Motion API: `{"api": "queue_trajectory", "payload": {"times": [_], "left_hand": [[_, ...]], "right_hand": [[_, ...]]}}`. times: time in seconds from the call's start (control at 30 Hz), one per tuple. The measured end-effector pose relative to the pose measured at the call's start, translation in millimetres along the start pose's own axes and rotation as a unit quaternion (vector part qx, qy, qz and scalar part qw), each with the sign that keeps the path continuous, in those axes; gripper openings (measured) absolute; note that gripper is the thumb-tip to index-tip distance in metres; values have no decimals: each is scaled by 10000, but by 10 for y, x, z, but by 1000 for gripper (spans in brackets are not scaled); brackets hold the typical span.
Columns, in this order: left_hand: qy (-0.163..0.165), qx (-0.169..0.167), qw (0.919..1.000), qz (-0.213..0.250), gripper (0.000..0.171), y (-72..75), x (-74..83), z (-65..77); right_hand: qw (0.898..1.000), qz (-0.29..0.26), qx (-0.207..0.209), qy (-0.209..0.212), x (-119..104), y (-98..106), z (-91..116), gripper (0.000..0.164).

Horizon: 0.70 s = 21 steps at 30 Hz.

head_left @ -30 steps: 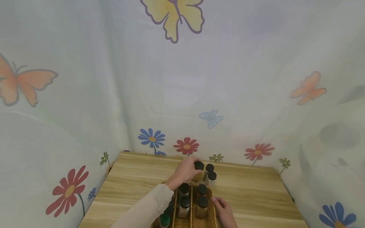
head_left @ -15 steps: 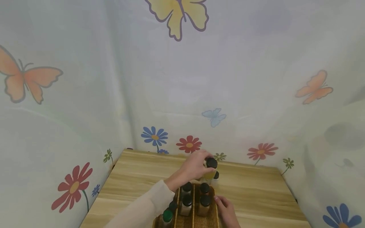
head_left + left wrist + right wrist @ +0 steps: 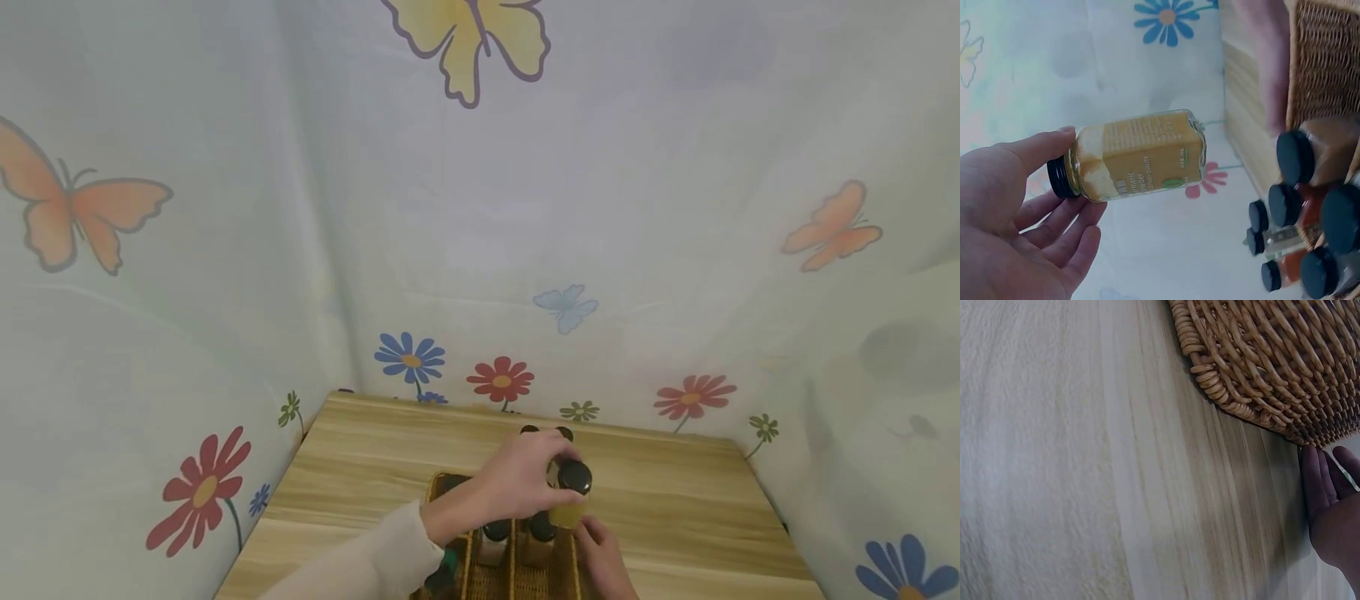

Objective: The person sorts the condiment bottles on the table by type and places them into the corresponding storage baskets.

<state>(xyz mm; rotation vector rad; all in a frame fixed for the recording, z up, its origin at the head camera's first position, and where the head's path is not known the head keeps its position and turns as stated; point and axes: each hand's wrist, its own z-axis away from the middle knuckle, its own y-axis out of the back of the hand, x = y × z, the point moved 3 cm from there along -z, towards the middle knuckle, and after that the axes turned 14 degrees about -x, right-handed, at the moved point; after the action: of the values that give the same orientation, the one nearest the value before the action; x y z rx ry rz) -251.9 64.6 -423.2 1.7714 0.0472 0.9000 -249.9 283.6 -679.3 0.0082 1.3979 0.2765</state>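
Thumb and fingers of the left hand (image 3: 1016,215) pinching the turmeric powder jar (image 3: 1141,159) at its black cap (image 3: 1062,177) end, glass body unsupported; a slip up there could drop it; it hangs in the air by the right rim of the wicker basket (image 3: 1279,369), and coming in low or tilted could clip the rim or the black-capped spice jars (image 3: 1329,150) inside; right hand (image 3: 1335,519), fingers straight and touching the basket's side; too hard a push could slide it.

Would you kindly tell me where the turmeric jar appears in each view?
Head: turmeric jar, low, right of centre, held by the left hand.
Left wrist: turmeric jar, just left of centre.
Right wrist: not in it.
Shared landmark: basket, bottom middle in head, right side in both wrist views.
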Motion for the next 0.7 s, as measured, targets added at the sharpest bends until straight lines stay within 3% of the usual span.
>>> {"api": "queue_trajectory", "payload": {"times": [0.2,0.37,0.57,0.7], "left_hand": [[-35,-285,9987,416,39,-271,-52,123],[9,-311,9980,541,35,-493,-128,207],[281,-487,9947,855,35,-785,-257,296],[591,-615,9882,1274,32,-967,-337,333]], "right_hand": [[9993,-259,33,281,-5,-30,47,55],[9994,53,265,239,-47,-19,49,47],[9976,581,355,-95,-44,3,-8,49],[9979,530,346,-106,-46,-21,-10,53]]}}
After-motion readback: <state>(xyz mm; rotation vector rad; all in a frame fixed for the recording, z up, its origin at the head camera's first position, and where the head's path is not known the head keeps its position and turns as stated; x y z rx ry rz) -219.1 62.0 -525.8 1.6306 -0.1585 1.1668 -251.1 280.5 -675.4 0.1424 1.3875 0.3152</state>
